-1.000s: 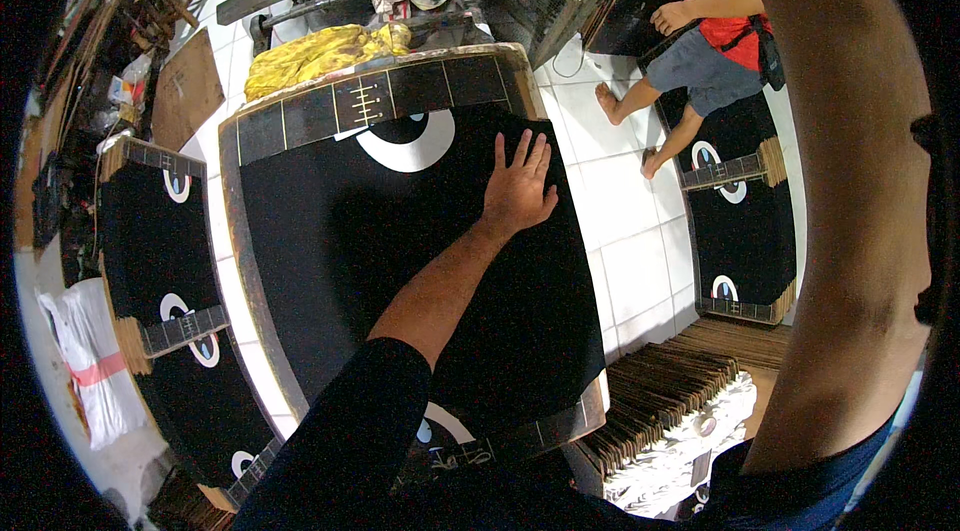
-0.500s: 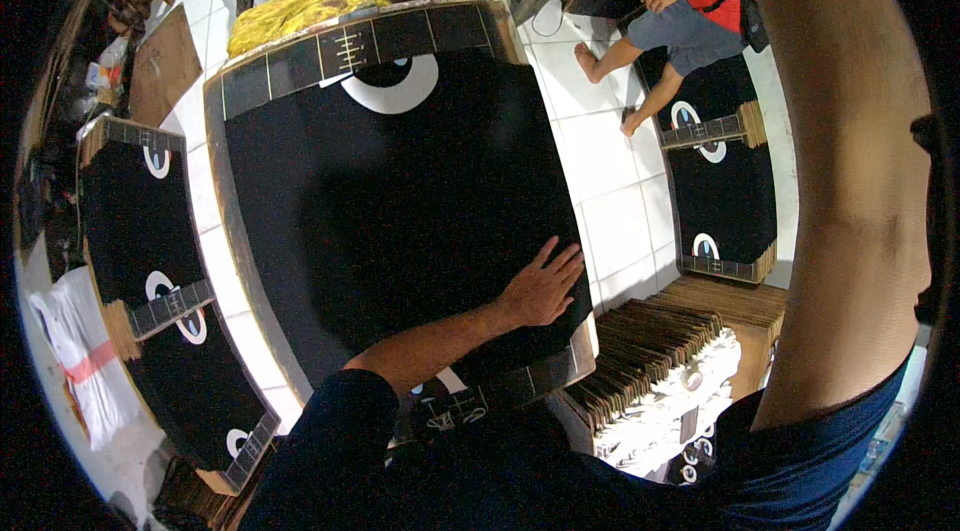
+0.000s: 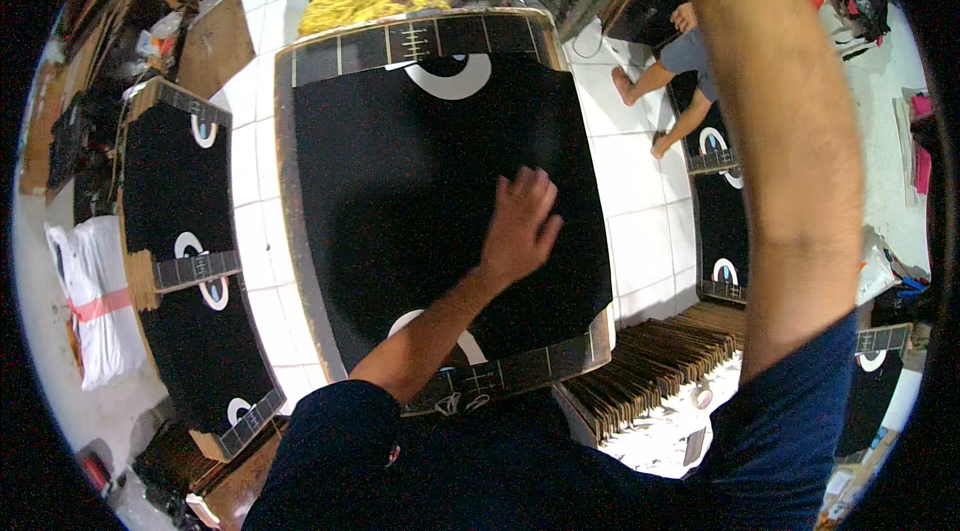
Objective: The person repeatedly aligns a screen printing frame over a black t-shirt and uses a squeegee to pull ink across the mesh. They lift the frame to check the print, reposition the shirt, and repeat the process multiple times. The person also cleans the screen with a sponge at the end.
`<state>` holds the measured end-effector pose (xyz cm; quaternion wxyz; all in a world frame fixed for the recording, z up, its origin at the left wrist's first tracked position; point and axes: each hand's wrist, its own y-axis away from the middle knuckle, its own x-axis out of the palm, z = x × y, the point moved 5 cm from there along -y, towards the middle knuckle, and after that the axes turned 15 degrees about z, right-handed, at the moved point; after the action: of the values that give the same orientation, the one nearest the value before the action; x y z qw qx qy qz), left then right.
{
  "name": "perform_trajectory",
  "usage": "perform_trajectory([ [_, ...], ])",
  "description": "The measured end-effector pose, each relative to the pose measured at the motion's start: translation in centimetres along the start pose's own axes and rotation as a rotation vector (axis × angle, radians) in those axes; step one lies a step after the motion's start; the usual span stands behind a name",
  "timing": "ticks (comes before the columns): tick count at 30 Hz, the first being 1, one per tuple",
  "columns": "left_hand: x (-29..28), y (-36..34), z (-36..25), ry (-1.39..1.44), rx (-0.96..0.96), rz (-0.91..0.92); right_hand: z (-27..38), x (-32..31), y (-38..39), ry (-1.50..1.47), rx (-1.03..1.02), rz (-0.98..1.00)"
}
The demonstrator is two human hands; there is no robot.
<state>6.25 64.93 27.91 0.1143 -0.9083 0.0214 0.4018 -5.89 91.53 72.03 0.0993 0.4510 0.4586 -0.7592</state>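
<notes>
Left grip [image 3: 520, 229]: open, palm down, fingers loosely side by side, thumb angled off to the right. Nothing pinched. It's over the right-of-centre part of the black cloth [image 3: 420, 171]; motion blur, so can't tell if it's in contact or just above. Right grip: out of frame, state can't be told; only the raised bare right arm [image 3: 800, 151] and its navy sleeve show.

Cloth: matte, lies flat, roughly rectangular, covers most of the board [image 3: 285, 146] in front of the person. Board has rounded corners and a worn, pale-brown rim. Dark strips with pale cross lines run along its far and near ends. White curved print [image 3: 450, 83] at the far end of the cloth, another at the near end partly behind the left forearm.

Around it: crumpled, shiny yellow sheet [image 3: 375, 6] just beyond the far end. Similar black panels [image 3: 180, 171] in a row on the left. Brown-edged stack [image 3: 645, 371] near the board's lower right corner. Floor [image 3: 645, 181] is glossy white tile.
</notes>
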Motion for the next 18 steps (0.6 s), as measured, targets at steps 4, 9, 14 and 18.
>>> perform_trajectory([
  [4,-16.1,2.2,2.5,0.282,-0.328,-0.481,0.7,1.5,9.3,0.080,-0.082,-0.149],
  [9,-23.8,6.1,0.7,1.491,0.007,-0.942,1.8,7.0,25.8,-0.161,-0.197,-0.249],
  [14,-14.4,11.4,5.5,1.932,-0.694,-0.988,2.4,12.7,39.0,-0.271,0.000,0.000],
  [18,-8.1,16.6,10.6,1.721,-0.966,-0.890,0.4,15.9,40.2,-0.266,0.052,0.120],
])
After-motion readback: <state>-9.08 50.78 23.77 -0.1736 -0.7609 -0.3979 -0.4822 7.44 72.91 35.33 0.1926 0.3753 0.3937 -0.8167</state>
